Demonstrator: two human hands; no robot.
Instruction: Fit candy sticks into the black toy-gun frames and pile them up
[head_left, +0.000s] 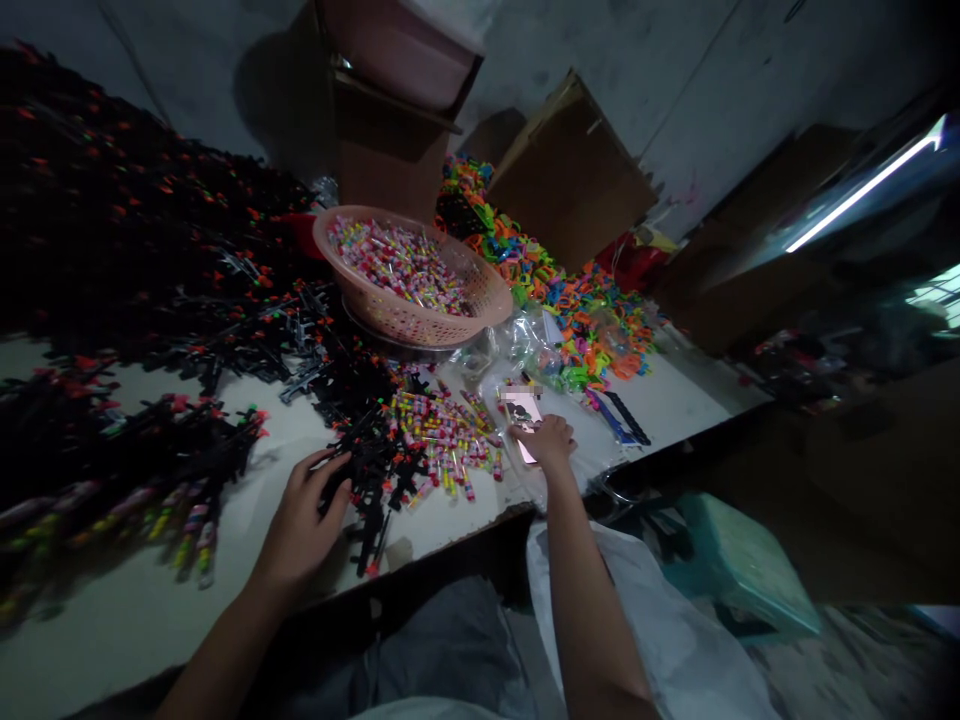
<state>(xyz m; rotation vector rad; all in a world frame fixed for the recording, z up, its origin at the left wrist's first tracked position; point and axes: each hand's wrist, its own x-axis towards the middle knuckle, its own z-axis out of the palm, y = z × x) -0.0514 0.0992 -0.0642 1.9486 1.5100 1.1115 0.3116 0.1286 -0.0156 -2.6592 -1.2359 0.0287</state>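
Black plastic toy pieces (367, 470) lower centre on white table (135, 600), left hand (304, 520) fingers curled on them | right hand (547, 440) rests flat on pink-lit phone (523, 415), centre | pink woven basket (409, 275) of small tubes, upper centre.

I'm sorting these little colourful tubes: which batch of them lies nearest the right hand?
The loose pile on the table, just left of the right hand. The other batch sits in the pink basket, farther back.
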